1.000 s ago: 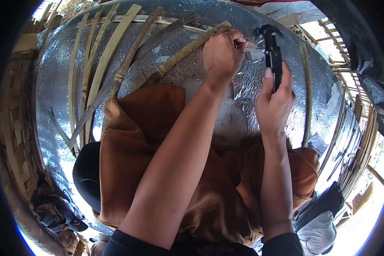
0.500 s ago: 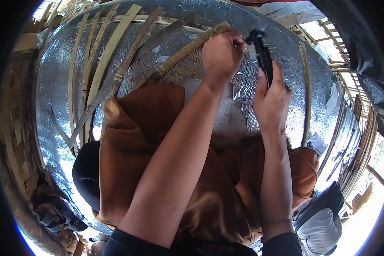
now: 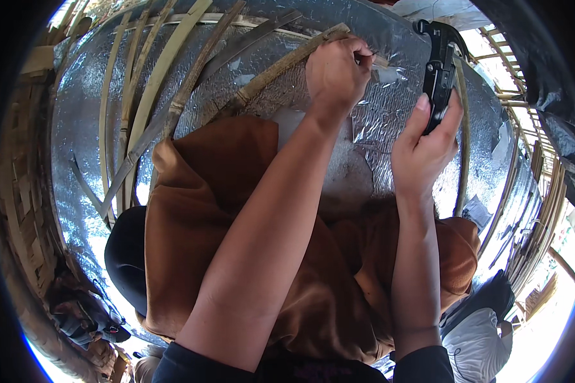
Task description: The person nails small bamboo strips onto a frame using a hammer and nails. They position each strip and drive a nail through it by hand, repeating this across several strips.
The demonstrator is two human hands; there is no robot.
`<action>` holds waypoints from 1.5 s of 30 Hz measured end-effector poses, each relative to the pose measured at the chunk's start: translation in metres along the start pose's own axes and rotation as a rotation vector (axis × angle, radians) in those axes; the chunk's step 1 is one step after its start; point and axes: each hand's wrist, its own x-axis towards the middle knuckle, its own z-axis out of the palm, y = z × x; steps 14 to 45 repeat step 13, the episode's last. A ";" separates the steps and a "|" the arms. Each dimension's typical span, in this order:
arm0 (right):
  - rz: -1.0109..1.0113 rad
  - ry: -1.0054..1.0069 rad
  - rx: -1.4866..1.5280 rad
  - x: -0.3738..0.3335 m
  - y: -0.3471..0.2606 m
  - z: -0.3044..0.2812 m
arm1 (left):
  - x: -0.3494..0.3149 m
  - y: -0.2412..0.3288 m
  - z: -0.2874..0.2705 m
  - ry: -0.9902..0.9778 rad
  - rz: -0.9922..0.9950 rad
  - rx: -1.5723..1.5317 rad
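Observation:
My right hand (image 3: 426,140) grips a black hammer (image 3: 437,76), which looks like a folding multi-tool. Its head points away from me, raised to the right of my other hand. My left hand (image 3: 340,71) is closed in a fist, thumb side turned right. Whatever it pinches is hidden by the fingers; a small pale end shows just past them. Beside and behind that fist, a bamboo pole (image 3: 275,75) lies slanted across the silver foil sheet (image 3: 390,108). Brown cloth (image 3: 236,166) covers my lap.
Several split bamboo strips (image 3: 163,83) lie on the foil at the left. Another bamboo strip (image 3: 463,153) runs along the right side. A woven bamboo wall (image 3: 29,191) stands at far left. A pale stuffed bag (image 3: 476,345) sits at lower right, and dark plastic (image 3: 549,96) hangs above.
My right hand has swung the hammer up and to the right, away from my left fist. The left hand has stayed almost in place beside the pole.

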 end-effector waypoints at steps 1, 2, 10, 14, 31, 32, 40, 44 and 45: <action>-0.054 0.053 -0.007 -0.006 0.010 0.002 | -0.003 0.002 0.000 -0.003 -0.001 -0.003; -0.113 0.111 -0.007 -0.006 0.013 0.004 | -0.004 0.003 -0.001 -0.009 -0.016 -0.007; 0.071 -0.020 0.058 -0.002 0.016 0.004 | -0.003 0.000 -0.001 0.031 0.059 -0.002; 0.072 -0.118 0.025 -0.001 0.023 0.007 | -0.001 0.004 -0.002 -0.020 0.000 -0.029; 0.072 -0.118 0.025 -0.001 0.023 0.007 | -0.001 0.004 -0.002 -0.020 0.000 -0.029; 0.072 -0.118 0.025 -0.001 0.023 0.007 | -0.001 0.004 -0.002 -0.020 0.000 -0.029; 0.072 -0.118 0.025 -0.001 0.023 0.007 | -0.001 0.004 -0.002 -0.020 0.000 -0.029; 0.072 -0.118 0.025 -0.001 0.023 0.007 | -0.001 0.004 -0.002 -0.020 0.000 -0.029; 0.072 -0.118 0.025 -0.001 0.023 0.007 | -0.001 0.004 -0.002 -0.020 0.000 -0.029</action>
